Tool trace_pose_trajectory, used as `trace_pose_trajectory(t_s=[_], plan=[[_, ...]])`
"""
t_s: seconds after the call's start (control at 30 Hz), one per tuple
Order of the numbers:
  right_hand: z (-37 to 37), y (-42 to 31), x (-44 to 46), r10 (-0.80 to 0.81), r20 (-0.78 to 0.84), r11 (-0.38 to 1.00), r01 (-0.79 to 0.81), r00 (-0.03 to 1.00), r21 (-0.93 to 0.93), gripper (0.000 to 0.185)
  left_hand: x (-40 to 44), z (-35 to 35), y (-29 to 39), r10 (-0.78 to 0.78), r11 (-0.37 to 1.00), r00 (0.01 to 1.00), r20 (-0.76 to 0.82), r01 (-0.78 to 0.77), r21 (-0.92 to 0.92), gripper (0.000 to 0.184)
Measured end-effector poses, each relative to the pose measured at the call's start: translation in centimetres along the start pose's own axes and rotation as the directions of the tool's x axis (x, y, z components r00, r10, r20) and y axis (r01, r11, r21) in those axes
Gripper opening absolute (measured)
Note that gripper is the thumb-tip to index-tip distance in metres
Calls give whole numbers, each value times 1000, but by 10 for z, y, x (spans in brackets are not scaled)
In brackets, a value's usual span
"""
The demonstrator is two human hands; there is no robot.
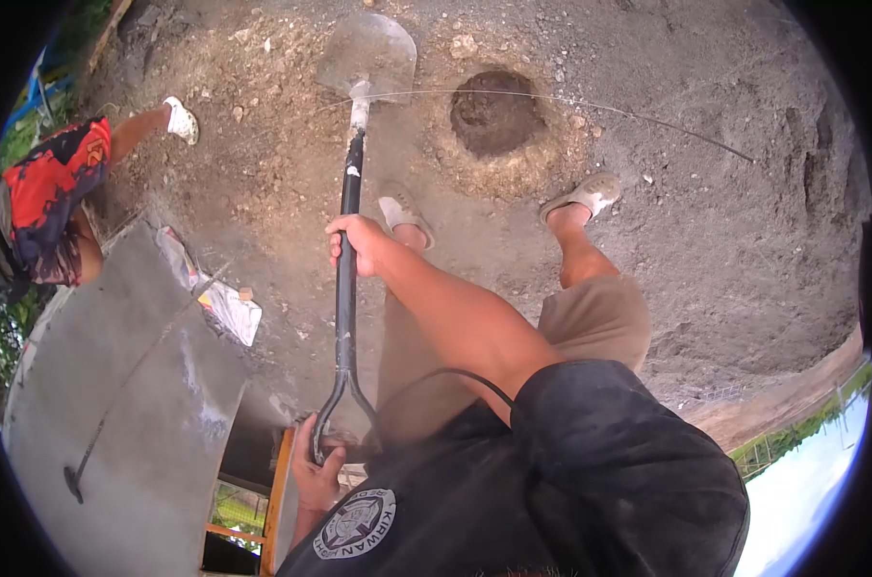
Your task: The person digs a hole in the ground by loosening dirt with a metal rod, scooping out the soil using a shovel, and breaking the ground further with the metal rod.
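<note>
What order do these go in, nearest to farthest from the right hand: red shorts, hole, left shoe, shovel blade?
1. Left shoe, just ahead of the right hand.
2. Hole and shovel blade, both farther ahead: too close to call.
3. Red shorts, far over on the left.

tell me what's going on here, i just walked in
A shovel is in two hands: the right hand around the shaft, the left hand at the handle end. The blade is just left of a round hole in the dirt. Another person is off to the left, near a grey slab.
</note>
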State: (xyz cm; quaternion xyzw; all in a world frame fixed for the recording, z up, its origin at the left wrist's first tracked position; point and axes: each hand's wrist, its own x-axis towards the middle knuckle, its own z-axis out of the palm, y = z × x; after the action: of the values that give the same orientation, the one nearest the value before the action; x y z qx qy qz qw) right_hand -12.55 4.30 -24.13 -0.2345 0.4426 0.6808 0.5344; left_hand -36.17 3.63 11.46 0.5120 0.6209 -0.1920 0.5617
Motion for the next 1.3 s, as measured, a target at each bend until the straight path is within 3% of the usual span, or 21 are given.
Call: trace_pose_trajectory(t_s=[0.07, 0.2, 0.3, 0.37, 0.47, 0.57, 0.67, 0.7, 0.8, 0.87, 0.97, 1.03, 1.1, 1.17, 1.23, 1.3], plan=[[-12, 15, -2, 33, 20, 999, -34, 999, 12, 13, -8, 4, 13, -71, 995, 997, 38, 68, 75, 71], [0, 20, -23, -102, -39, 990, 97, 994, -106, 11, -14, 11, 0, -161, 976, 985, 55, 167, -143, 63], [19, 8, -29, -219, -135, 958, 187, 966, -219, 11, -3, 7, -19, -159, 981, 984, 84, 167, -95, 56], [30, -9, -30, -257, -161, 940, 208, 953, -271, 11, 0, 12, -23, -28, 1000, 993, 115, 29, -11, 46], [33, -16, -36, -269, -153, 931, 216, 951, -295, 8, 3, 14, -21, -118, 984, 991, 67, 126, -128, 46], [39, 13, -40, -267, -269, 957, 221, 925, -189, 7, -7, -14, -4, -25, 956, 1000, -4, 22, -291, 52], [28, 66, -54, -200, -314, 979, 199, 928, -37, 6, -20, -81, -27, 52, 990, 997, -51, -58, -130, 53], [25, 80, -63, -170, -303, 981, 189, 938, 33, 7, -25, -94, -14, 91, 996, 994, -53, -91, 5, 52], [5, 113, -87, -99, -276, 966, 159, 956, 205, 8, -39, -126, 10, -1, 997, 1000, -9, 1, 75, 48], [-11, 114, -95, -98, -272, 949, 173, 957, 265, 10, -35, -127, 28, -48, 995, 998, 38, 45, 84, 47], [-43, 88, -91, -175, -314, 905, 278, 933, 322, 10, -17, -82, 67, 90, 993, 995, -50, -86, 79, 43], [-61, 52, -95, -158, -365, 900, 286, 917, 328, 10, -3, -49, 106, 454, 756, 881, 134, -460, 467, 32], [-86, 15, -97, -206, -343, 887, 323, 916, 329, 13, 4, 0, 149, 690, 276, 612, 388, -717, 641, 25], [-111, -26, -94, -234, -313, 872, 341, 921, 352, 18, 7, 46, 197, 586, -33, 351, 731, -890, 454, 27], [-131, -66, -102, -157, -235, 870, 247, 959, 427, 18, 6, 101, 232, 532, -220, 230, 815, -892, 395, 30], [-144, -91, -106, -205, -229, 861, 287, 952, 419, 19, 24, 141, 244, 490, -407, 115, 864, -847, 343, 32]])
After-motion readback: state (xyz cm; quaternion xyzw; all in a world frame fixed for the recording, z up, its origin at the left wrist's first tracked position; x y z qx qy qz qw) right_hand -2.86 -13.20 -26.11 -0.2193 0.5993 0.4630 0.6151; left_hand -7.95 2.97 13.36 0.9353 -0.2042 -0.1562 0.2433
